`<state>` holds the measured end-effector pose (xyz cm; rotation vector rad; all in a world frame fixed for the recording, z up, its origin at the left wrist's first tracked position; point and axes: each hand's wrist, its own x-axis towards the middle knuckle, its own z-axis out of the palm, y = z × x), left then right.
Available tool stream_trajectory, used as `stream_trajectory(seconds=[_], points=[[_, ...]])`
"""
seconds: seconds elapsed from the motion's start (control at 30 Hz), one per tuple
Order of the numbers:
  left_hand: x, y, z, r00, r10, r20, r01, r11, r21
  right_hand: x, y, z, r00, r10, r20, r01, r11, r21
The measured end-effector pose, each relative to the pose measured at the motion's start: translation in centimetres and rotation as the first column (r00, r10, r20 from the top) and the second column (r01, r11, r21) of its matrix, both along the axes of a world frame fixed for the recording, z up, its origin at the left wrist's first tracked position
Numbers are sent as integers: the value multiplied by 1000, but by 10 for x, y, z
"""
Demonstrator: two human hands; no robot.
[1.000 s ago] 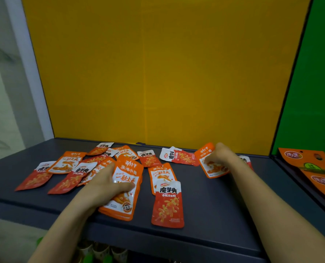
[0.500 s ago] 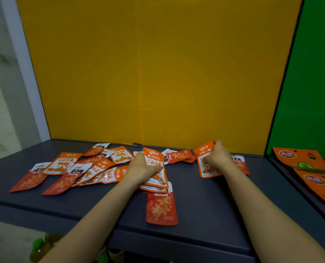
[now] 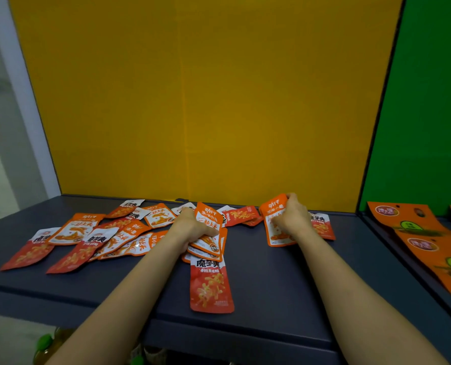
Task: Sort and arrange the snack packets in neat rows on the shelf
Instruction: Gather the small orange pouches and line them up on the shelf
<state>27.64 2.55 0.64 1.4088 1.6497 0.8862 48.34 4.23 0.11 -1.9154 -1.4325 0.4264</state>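
Orange packets (image 3: 210,231) were held stacked in the left hand (image 3: 190,227), fingers curled round them above the dark shelf (image 3: 271,280). One orange packet (image 3: 274,219) was gripped by the right hand (image 3: 291,218) near the yellow back panel (image 3: 206,101). A red packet (image 3: 211,285) was seen lying flat just below the left hand's stack. More packets (image 3: 87,238) were scattered overlapping at the left.

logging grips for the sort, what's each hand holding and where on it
Left hand grips a small stack of orange packets along their left edge; right hand holds one orange packet by its right side.
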Motion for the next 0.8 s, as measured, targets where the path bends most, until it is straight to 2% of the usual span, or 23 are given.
stream_trajectory(seconds=[0.2, 0.43, 0.67, 0.8], points=[[2, 3, 3, 986, -61, 155, 44, 993, 110, 1, -1, 2, 999, -7, -51, 9, 999, 47], [-4, 8, 11, 947, -82, 311, 60, 995, 81, 1, -1, 1, 997, -15, -75, 23, 994, 104], [-17, 11, 6, 916, -84, 392, 83, 996, 19, 3, -3, 3, 994, -31, -101, 46, 988, 150], [-20, 13, 0, 883, -68, 464, 45, 997, 59, 2, -8, 8, 978, -59, -198, 91, 984, 156]])
